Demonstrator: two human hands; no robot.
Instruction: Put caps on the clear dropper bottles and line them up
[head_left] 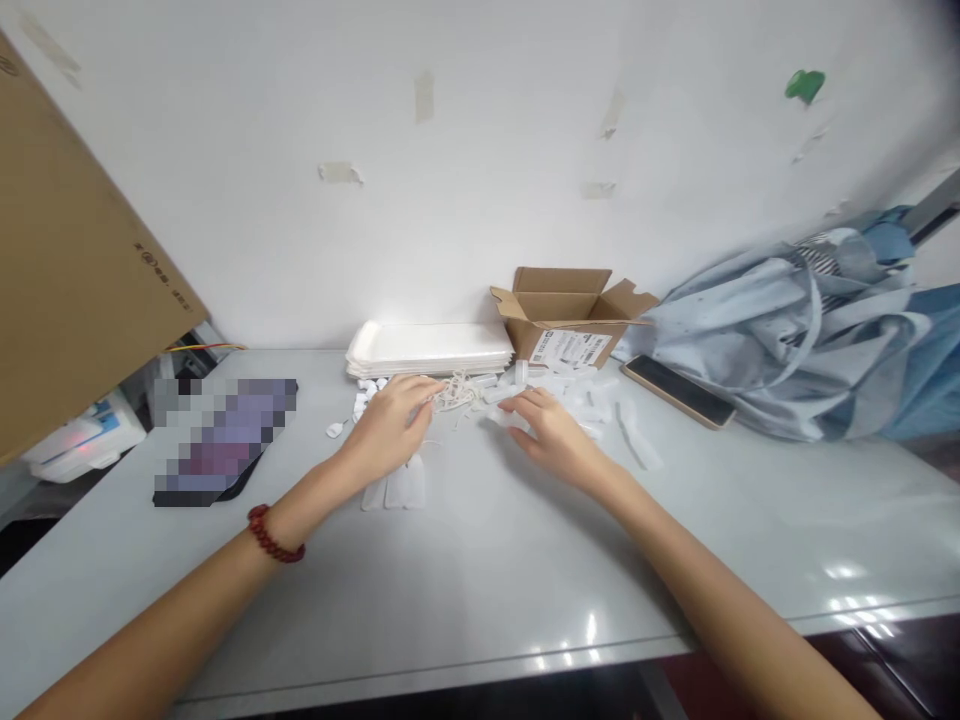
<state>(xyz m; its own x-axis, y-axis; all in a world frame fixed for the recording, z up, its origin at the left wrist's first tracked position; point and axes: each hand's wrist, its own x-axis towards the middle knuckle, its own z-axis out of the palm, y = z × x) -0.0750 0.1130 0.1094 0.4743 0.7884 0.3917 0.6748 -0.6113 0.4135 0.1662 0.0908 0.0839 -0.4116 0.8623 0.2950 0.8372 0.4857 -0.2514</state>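
Hands: we see our left hand (pixel 390 425) and right hand (pixel 551 432) palm down on the table (pixel 480 590), both in front of the open cardboard box (pixel 566 318).
Left hand: fingers curled, tips touching a tangle of pale cords (pixel 457 392) to the front left of the box; we cannot tell whether it pinches a cord.
Right hand: fingers loosely stretched, laid on small white plastic pieces (pixel 592 400) just in front of the box; we see nothing clasped.
Flat clear pieces (pixel 394 490): side by side at our left wrist, farther from the box than the cords.
Bracelet (pixel 274 535): red beads on our left wrist.
White trays (pixel 431 350): stacked just left of the box.
Dark phone (pixel 679 392): right of the box, beside a blue garment (pixel 787 330).
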